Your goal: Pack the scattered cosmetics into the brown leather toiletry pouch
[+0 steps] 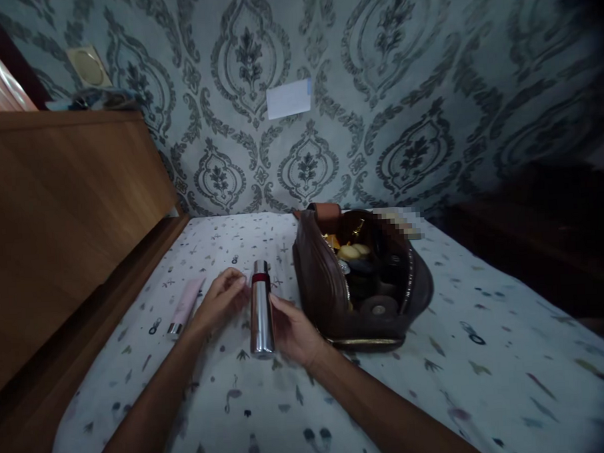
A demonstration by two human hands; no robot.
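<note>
A shiny silver cylindrical bottle (261,318) with a dark red band near its top is in my right hand (295,330). The thumb lies along the bottle's right side, and the other fingers are partly hidden behind it. Just left of the bottle is my left hand (224,298), its fingers loosely curved with nothing visible in them. A pale pink tube (186,304) with a silver cap lies on the bed sheet left of that hand. To the right of my right hand stands an unzipped dark brown bag (314,279) with several items inside, some yellow and some black.
A white patterned sheet (285,414) covers the surface beneath everything. Wooden furniture (65,197) borders it on the left. Patterned wallpaper (304,166) rises behind, with a white paper (289,99) on it. A pixelated patch hides something behind the bag.
</note>
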